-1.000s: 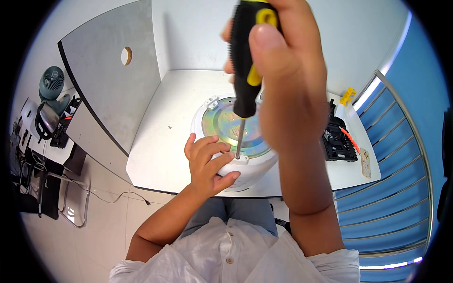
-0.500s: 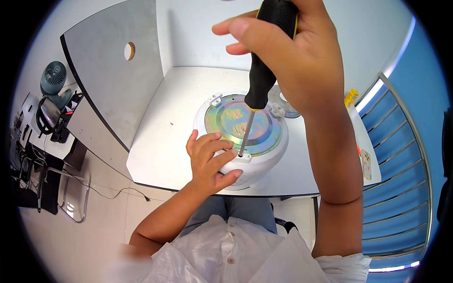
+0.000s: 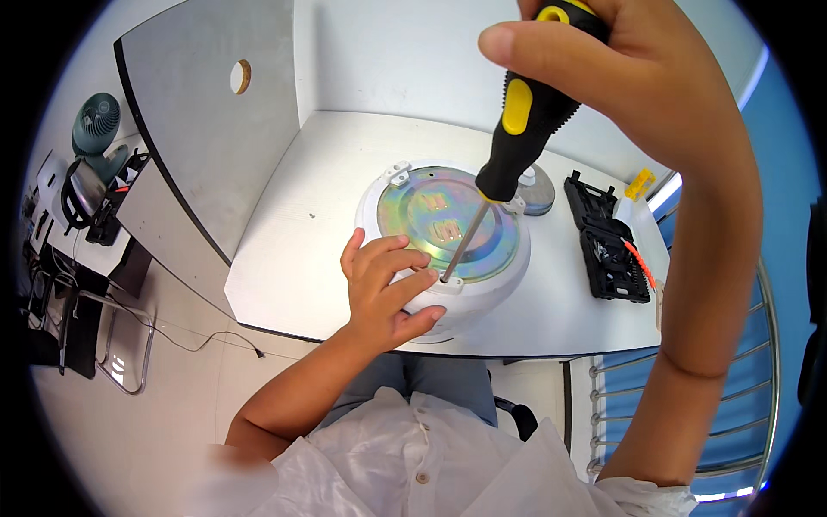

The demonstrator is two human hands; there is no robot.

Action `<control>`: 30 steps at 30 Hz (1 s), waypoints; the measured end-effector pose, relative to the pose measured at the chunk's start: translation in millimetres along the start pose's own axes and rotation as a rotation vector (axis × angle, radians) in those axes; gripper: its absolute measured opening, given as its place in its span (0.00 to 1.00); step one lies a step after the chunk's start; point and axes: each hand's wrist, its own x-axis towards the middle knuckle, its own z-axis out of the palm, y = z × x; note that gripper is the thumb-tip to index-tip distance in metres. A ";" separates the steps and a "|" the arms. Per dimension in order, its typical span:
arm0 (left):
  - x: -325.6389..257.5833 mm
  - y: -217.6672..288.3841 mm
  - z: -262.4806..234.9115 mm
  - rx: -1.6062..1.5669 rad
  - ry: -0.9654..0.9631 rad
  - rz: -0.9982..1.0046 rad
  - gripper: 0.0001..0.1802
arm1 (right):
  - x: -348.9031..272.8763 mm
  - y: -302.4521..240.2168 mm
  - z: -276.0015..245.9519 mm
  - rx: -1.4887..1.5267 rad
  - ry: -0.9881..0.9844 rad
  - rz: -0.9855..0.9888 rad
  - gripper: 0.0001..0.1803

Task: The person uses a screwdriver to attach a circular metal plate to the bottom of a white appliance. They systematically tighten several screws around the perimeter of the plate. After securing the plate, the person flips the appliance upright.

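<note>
A round white appliance (image 3: 504,297) sits on the table with its shiny, rainbow-tinted metal base plate (image 3: 448,228) facing up; it looks like an upturned rice cooker. Small white feet stand around the plate. My left hand (image 3: 383,289) rests on the near left of its rim, fingers spread, steadying it. My right hand (image 3: 620,69), high above, is wrapped round the handle of a black and yellow screwdriver (image 3: 525,121). The shaft slants down to the left, its tip at the near foot (image 3: 450,284), beside my left fingertips. Any screw there is hidden.
An open black tool case (image 3: 607,246) lies on the right, near a yellow object (image 3: 640,183). Behind the appliance is a grey round part (image 3: 537,191). A grey partition (image 3: 198,121) borders the left side; metal railings (image 3: 689,396) stand at the right.
The screwdriver's handle and my right hand have swung to the right, so the tool leans more. Its tip stays at the near foot. The left hand holds its place; the tool case now shows.
</note>
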 end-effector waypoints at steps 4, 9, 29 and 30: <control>0.2 0.1 -1.0 -0.012 -0.002 -0.009 0.18 | -2.7 2.5 26.1 -0.143 0.230 -0.312 0.22; 0.0 0.5 -1.2 -0.004 0.001 -0.006 0.17 | 14.7 43.8 8.0 0.382 -0.255 -0.561 0.24; 0.2 0.3 0.1 0.013 0.003 -0.001 0.18 | -7.1 -2.5 2.2 -0.260 -0.018 0.101 0.22; 0.2 0.2 0.1 0.015 0.003 0.001 0.18 | -11.0 -4.6 3.9 -0.301 0.000 0.092 0.24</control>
